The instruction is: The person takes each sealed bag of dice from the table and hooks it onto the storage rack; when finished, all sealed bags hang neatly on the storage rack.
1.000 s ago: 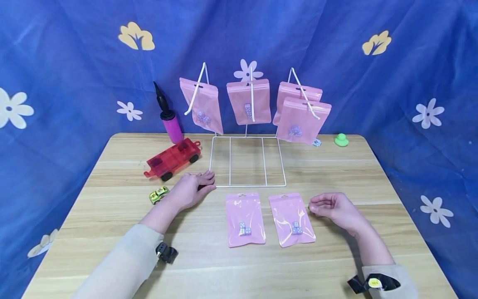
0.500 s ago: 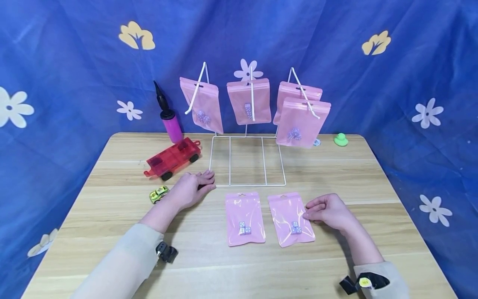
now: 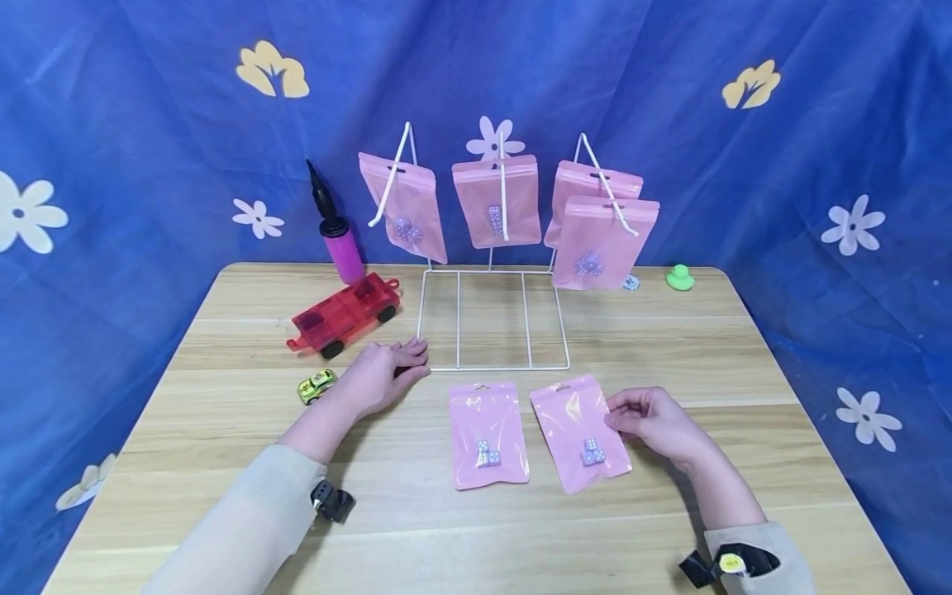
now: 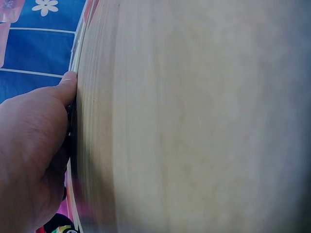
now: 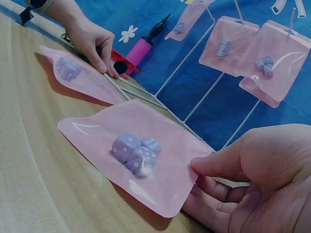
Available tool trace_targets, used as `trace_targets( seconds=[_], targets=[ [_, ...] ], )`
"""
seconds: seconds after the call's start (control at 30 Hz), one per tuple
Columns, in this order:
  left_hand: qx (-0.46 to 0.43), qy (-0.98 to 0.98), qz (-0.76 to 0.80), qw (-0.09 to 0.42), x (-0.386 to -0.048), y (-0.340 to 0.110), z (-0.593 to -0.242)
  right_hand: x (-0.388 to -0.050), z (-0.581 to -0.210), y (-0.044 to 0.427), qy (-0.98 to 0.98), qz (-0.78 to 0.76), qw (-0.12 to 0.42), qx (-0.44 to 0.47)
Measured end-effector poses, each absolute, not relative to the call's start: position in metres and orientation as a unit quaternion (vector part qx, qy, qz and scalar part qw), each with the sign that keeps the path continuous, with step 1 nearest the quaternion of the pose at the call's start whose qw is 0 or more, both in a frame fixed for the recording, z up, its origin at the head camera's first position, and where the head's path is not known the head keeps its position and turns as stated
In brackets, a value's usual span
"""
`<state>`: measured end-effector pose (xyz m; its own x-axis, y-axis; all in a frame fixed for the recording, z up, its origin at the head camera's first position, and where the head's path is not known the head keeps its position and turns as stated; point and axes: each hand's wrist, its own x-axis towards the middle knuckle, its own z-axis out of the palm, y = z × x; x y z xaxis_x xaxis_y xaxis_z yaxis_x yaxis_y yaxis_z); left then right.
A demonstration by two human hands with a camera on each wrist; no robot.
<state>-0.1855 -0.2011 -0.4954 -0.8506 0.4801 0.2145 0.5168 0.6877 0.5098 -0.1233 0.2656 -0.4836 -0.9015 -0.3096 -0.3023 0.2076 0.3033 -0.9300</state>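
My right hand (image 3: 650,421) pinches the right edge of a pink zip bag (image 3: 568,417), thumb on top and fingers beneath. That bag is slightly lifted and tilted in the right wrist view, and three pale purple dice (image 5: 136,153) show through it. Left of it, a second pink zip bag (image 3: 483,413) with dice lies flat. My left hand (image 3: 379,376) holds the front left corner of a white wire rack (image 3: 494,368). In the left wrist view this hand (image 4: 31,141) stays at the image's left side, its grip partly hidden.
Several pink bags with dice hang from the rack's hooks, including a left one (image 3: 416,202) and a front right one (image 3: 606,240). Left are a red toy trailer (image 3: 345,314), yellow-green toy car (image 3: 317,387) and purple pump (image 3: 344,256). A green duck (image 3: 680,278) sits back right.
My right hand has moved left to the right-hand bag and taken hold of its edge. The bag has turned slightly and risen a little. My left hand has stayed at the rack corner.
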Motion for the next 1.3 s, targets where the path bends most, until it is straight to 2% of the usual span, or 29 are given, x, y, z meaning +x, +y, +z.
trace_targets(
  seconds=[0.3,0.97,1.3],
  targets=[
    [-0.262,-0.922,-0.284,0.019,-0.185,-0.201,-0.494,-0.123,-0.476,0.268,0.756,-0.619,0.202,-0.064],
    [-0.262,-0.922,-0.284,0.024,-0.184,-0.201,-0.494,-0.138,-0.417,0.242,0.774,-0.629,0.038,-0.066],
    [-0.262,-0.921,-0.286,0.025,-0.184,-0.201,-0.495,-0.150,-0.387,0.214,0.731,-0.674,-0.003,-0.111]
  ],
)
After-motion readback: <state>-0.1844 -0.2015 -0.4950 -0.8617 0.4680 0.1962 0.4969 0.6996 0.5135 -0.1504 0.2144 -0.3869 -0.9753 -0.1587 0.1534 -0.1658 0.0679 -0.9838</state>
